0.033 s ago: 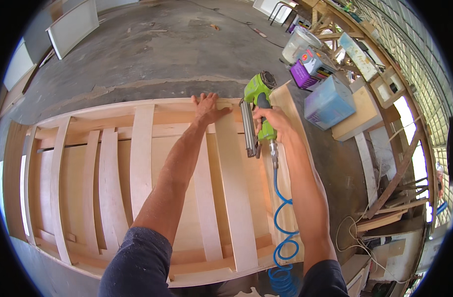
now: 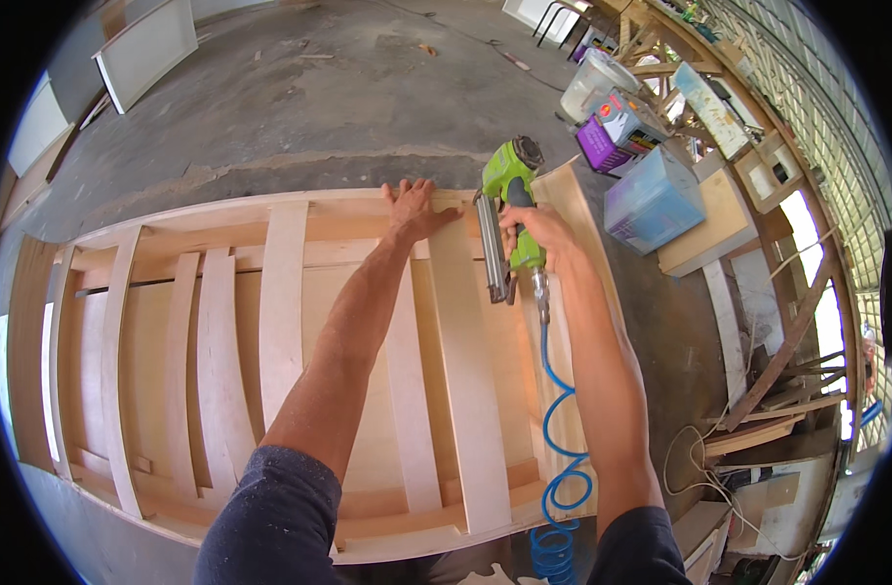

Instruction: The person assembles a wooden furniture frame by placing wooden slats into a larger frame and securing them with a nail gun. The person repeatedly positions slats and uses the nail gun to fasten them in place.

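Observation:
A long pale wooden frame (image 2: 221,207) with several crosswise slats lies before me. My left hand (image 2: 413,212) rests on its far rail, fingers spread over the edge. Its thumb stretches onto the far end of a wide slat (image 2: 472,380). In my right hand (image 2: 545,234) is a green and black nail gun (image 2: 510,175), gripped by its handle at the frame's far right corner. The gun's grey magazine (image 2: 492,249) points back toward me. From its metal fitting a coiled blue air hose (image 2: 563,487) runs down beside my right forearm. The gun's nose is hard to make out.
Along the right stand a blue box (image 2: 654,200), a purple box (image 2: 599,146), a whitish bucket (image 2: 597,83) and scrap wood. A pale cable (image 2: 704,478) loops on the floor at lower right. White panels (image 2: 145,54) lean at the far left.
The whole view has shifted slightly. Both hands and the nail gun keep their places against the wooden frame.

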The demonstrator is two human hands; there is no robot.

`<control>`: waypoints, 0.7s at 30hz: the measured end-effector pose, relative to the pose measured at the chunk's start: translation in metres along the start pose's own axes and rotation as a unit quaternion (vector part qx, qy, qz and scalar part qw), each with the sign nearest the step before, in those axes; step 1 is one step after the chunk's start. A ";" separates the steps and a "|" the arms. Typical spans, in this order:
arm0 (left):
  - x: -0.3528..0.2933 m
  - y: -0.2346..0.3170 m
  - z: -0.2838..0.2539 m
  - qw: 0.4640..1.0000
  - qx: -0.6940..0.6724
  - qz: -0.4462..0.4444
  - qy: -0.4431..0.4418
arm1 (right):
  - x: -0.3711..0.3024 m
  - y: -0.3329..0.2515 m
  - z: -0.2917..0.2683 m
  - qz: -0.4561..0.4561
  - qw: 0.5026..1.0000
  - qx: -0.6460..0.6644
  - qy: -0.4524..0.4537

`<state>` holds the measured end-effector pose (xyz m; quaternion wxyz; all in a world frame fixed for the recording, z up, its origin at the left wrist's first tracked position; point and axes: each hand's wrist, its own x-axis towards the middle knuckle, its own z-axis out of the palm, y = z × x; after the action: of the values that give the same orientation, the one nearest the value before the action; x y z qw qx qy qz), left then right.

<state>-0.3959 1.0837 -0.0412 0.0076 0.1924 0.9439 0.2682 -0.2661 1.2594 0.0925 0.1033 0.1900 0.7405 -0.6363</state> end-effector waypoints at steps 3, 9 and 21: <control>0.000 -0.006 0.003 1.000 0.001 0.000 0.023 | 0.025 0.004 0.006 0.016 1.000 -0.018 -0.006; 0.001 -0.015 0.008 1.000 0.000 -0.004 0.017 | 0.020 -0.006 0.014 0.001 0.999 -0.003 -0.033; 0.004 -0.014 0.007 1.000 -0.003 0.011 0.011 | 0.028 -0.013 0.020 0.003 0.999 -0.037 -0.027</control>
<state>-0.4038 1.0773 -0.0540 -0.0050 0.1997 0.9409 0.2736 -0.2988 1.2431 0.0893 0.1314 0.1710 0.7599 -0.6132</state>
